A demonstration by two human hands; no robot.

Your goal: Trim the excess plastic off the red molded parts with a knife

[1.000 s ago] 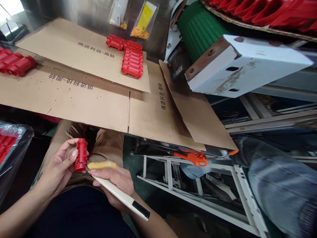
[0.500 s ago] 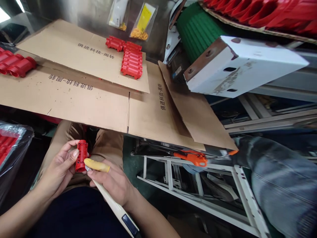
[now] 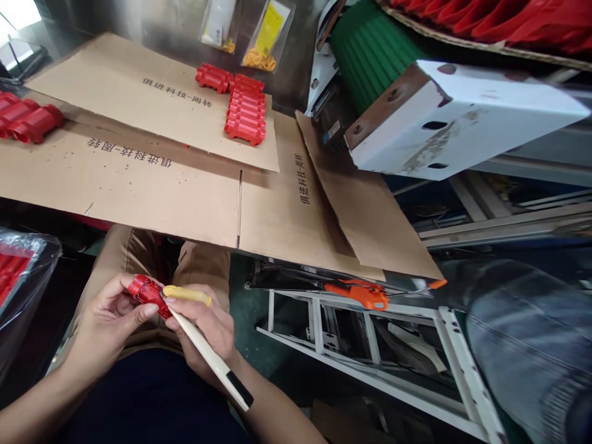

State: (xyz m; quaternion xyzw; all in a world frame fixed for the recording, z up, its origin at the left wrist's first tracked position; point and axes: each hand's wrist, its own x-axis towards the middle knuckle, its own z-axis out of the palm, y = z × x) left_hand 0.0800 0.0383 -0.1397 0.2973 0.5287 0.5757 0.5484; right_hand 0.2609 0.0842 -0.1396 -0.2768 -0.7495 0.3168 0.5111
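Observation:
Above my lap, my left hand (image 3: 110, 320) pinches a red plastic tubular part (image 3: 147, 290), with slots along its side, between thumb and fingers. The part lies tilted, its wide round end up and to the left. My right hand (image 3: 209, 327) is closed around a slim tool with a long cream handle (image 3: 208, 353) and a dark patch near its end. The tool's tip meets the lower end of the red part and is hidden by fingers. A yellow finger cot (image 3: 187, 295) covers one finger of my right hand.
Cardboard sheets (image 3: 176, 197) cover the table, bearing a group of red parts (image 3: 246, 114) and more at left (image 3: 34, 123). Bags of yellow pieces (image 3: 266, 43) lie behind. A green conveyor (image 3: 374, 52) with white bracket (image 3: 462, 123) juts in. A person's jeans-clad leg (image 3: 522, 345) is at right.
My left hand has turned the red part from upright to tilted, its top leaning left. My right hand has shifted slightly with the tool, whose handle now shows further along its length.

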